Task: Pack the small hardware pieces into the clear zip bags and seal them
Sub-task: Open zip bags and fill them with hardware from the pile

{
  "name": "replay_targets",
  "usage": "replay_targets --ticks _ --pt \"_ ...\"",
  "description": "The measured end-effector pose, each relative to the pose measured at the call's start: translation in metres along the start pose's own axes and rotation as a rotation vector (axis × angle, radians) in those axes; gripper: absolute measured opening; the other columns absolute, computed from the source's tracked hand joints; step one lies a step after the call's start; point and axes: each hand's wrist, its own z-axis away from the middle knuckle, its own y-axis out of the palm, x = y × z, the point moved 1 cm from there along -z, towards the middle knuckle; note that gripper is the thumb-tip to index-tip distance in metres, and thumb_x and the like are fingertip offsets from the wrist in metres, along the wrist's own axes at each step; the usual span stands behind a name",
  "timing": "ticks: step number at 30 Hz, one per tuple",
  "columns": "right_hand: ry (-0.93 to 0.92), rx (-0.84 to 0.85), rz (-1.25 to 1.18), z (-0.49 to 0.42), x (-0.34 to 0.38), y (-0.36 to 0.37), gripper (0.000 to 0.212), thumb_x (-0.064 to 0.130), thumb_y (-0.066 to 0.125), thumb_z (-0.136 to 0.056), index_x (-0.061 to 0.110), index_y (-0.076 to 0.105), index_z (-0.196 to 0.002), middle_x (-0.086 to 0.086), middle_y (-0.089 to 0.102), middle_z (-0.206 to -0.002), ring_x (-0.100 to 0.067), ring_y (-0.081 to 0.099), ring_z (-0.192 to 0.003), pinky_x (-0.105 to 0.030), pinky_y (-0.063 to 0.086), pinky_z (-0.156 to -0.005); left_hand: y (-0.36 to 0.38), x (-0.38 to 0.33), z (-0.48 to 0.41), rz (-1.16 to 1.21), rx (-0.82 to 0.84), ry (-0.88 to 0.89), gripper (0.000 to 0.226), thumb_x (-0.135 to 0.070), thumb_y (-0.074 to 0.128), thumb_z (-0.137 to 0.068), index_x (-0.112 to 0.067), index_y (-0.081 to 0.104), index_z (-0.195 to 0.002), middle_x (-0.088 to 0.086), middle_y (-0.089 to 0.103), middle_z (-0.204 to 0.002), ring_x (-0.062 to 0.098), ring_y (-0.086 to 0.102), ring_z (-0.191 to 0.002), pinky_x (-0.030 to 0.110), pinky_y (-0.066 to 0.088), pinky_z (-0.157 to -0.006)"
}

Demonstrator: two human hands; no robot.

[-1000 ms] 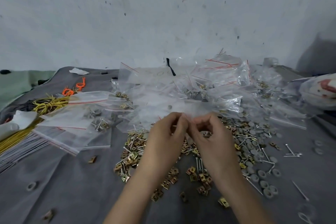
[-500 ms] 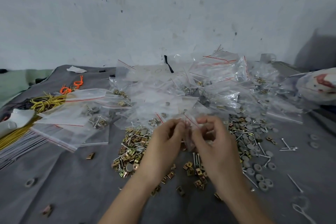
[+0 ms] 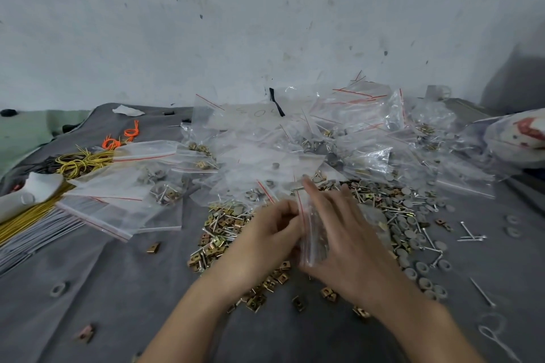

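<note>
left hand (image 3: 269,234) is pinching the zip bag (image 3: 312,242) near its red-lined top | right hand (image 3: 351,242) is pressing flat-fingered against it | zip bag is hanging above the brass clips (image 3: 218,233) | probably thin, slippery, floppy; the stiffer zip strip is looking like the best hold

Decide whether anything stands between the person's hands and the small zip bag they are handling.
Nothing visible does. The left hand pinches the small zip bag at its red-lined edge, and the right hand lies against its other side, fingers straight. The loose hardware pieces lie beneath, on the grey cloth.
</note>
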Motion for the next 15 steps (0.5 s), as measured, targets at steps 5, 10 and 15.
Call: replay_targets --ticks 5,10,15 --pt "0.027 0.053 0.043 0.003 0.001 0.003 0.076 0.038 0.063 -0.08 0.02 0.036 -0.149 0.0 0.053 -0.123 -0.017 0.049 -0.113 -0.038 0.051 -0.093 -0.008 0.008 0.006 -0.55 -0.297 0.135 0.012 -0.018 0.058 -0.096 -0.028 0.054 -0.091 -0.007 0.065 -0.071 0.002 0.058 -0.06 0.02 0.046 -0.057" --pt "0.056 0.121 0.028 0.001 0.001 0.006 0.082 0.042 0.059 -0.079 0.019 0.03 -0.152 0.0 0.053 -0.129 -0.016 0.042 -0.119 -0.041 0.048 -0.1 -0.008 0.012 0.005 -0.222 -0.278 0.014 0.014 -0.022 0.062 -0.095 -0.026 0.049 -0.094 0.001 0.062 -0.079 0.007 0.052 -0.059 0.02 0.045 -0.053" --pt "0.051 0.245 0.008 -0.001 0.007 0.016 0.1 0.069 0.043 -0.076 0.024 0.011 -0.16 0.004 0.04 -0.146 -0.012 0.026 -0.132 -0.034 0.027 -0.112 -0.011 0.012 0.009 -0.487 -0.305 0.158 0.018 -0.022 0.063 -0.094 -0.026 0.048 -0.083 -0.011 0.062 -0.077 0.004 0.051 -0.057 0.017 0.039 -0.053"
